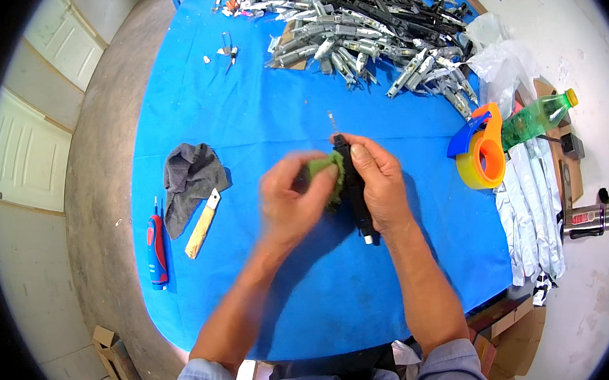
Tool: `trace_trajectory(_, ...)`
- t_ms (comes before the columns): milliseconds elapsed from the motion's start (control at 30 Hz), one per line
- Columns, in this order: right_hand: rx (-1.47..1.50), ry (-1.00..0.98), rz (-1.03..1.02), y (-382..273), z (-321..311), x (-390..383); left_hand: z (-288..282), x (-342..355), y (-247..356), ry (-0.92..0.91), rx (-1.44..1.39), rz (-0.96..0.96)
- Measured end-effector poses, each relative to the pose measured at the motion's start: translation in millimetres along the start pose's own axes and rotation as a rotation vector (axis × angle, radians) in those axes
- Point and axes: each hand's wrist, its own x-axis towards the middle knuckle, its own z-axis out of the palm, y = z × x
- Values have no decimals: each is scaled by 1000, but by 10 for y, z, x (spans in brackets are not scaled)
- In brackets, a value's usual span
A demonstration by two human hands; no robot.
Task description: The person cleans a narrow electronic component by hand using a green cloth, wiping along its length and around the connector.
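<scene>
Above the middle of the blue-covered table, my right hand (382,185) is closed around a slim black device body (355,193). It is held tilted, with a thin metal shaft at its upper end and a small white piece at its lower end. My left hand (293,196), slightly blurred, pinches a green cloth (335,172) against the device's left side. Left of my hands lies a crumpled grey cloth (193,182). A utility knife with a yellowish handle (203,225) is beside it, and a red-and-blue electric toothbrush handle (157,247) lies nearer the table's left edge.
A large pile of grey and black device bodies (365,32) covers the far end. At right are an orange-and-blue tape dispenser (482,149), a green bottle (535,121), white plastic bags (529,213) and a metal cup (588,220). A small screwdriver (233,56) lies far left.
</scene>
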Motion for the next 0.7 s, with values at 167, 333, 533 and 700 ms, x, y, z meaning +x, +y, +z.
trace_trajectory(167, -130, -71, -68, 50, -9, -6, -96, 59, 104, -27, -15, -90)
trace_trajectory(333, -276, -76, -111, 18, -5, -22, -78, 51, 45, -49, -26, -51)
trace_trajectory(533, -29, -8, -43, -21, -19, 1, 29, -38, 161, -131, -5, -84)
trace_trajectory(700, 79, 52, -12, -34, -65, 33, 71, -87, 167, -242, 94, 61)
